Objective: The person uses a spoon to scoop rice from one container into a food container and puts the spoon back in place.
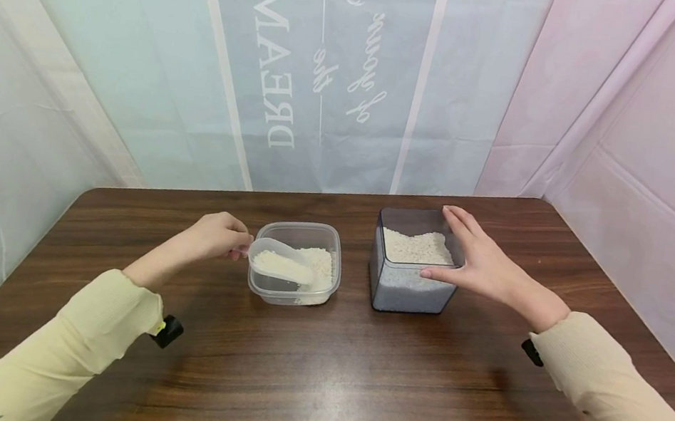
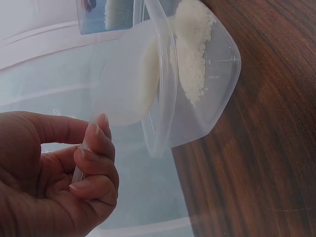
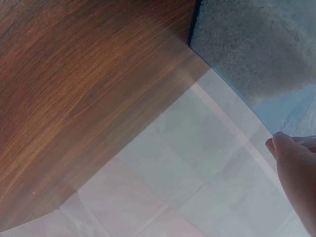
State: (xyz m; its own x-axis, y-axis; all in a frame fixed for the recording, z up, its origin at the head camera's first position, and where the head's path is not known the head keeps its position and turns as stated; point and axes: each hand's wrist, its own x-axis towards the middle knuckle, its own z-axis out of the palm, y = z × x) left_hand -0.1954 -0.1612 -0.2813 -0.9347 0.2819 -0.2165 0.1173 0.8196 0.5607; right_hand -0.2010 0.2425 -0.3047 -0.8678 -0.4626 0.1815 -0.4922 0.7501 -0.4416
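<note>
1. Your left hand (image 1: 216, 236) is curled, thumb and fingers (image 2: 94, 148) pinching the thin handle of a clear plastic scoop (image 1: 279, 265); the left wrist view shows that grip plainly.

2. Just off your left fingertips, the scoop carries a heap of white rice and sits in the mouth of the clear shallow tub (image 1: 333, 242), its bowl pointing away from your hand toward the right.

3. That tub rests on the dark wooden table (image 1: 320, 381), right beside your left knuckles, with more rice (image 1: 322, 266) lying loose in the bottom. From the left wrist view the scoop (image 2: 133, 79) overlaps the tub's rim (image 2: 165, 74), and rice (image 2: 192, 54) is banked against the tub's far wall.

4. Between your two hands, a narrow strip of bare table separates the tub from the taller square container (image 1: 410, 267); the two stand near each other, not touching.

5. The square container has tinted clear walls and holds white rice (image 1: 416, 247) well up its sides.

6. Your right hand (image 1: 480, 263) is spread and relaxed against that container's right side: straight fingers lie along the top edge and the thumb rests on the front wall. It steadies rather than clutches.

7. From the right wrist view only a fingertip (image 3: 284, 145) shows, meeting the container's wall (image 3: 256, 49).

8. Both pale yellow sleeves (image 1: 66, 345) reach to the wrists.
</note>
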